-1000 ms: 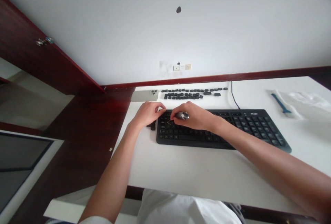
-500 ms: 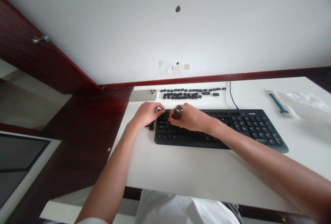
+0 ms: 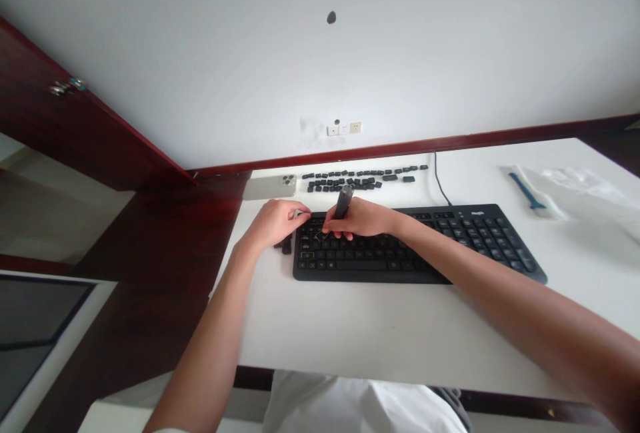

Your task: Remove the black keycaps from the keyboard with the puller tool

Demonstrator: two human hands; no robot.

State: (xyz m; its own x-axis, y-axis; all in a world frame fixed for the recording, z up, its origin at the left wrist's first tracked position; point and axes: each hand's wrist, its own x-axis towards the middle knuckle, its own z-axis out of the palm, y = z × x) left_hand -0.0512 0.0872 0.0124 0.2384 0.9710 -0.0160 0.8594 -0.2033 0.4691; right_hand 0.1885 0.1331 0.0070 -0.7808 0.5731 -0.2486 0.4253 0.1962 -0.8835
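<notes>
A black keyboard (image 3: pixel 367 274) lies on the white table, some of its left-hand keycaps gone. My right hand (image 3: pixel 367 216) is closed round the dark handle of a wire keycap puller (image 3: pixel 344 202), held upright but tilted. The puller's thin wire end reaches down to the keys at the left of the board. At the keyboard's top left corner, my left hand (image 3: pixel 280 221) has thumb and forefinger drawn together on the edge. Loose black keycaps (image 3: pixel 287 245) lie beside the board, just under my left wrist.
Behind the keyboard, removed keycaps (image 3: pixel 345 183) lie in rows. A phone (image 3: pixel 267 187) rests to their left. The keyboard cable (image 3: pixel 440 183) runs to the back edge. At the right are a blue brush (image 3: pixel 527 192) and a clear plastic bag (image 3: pixel 590 196).
My right hand has tipped the puller more upright, and its wire end now shows on the keys. The left hand stays at the keyboard's corner. The whole view has shifted slightly.
</notes>
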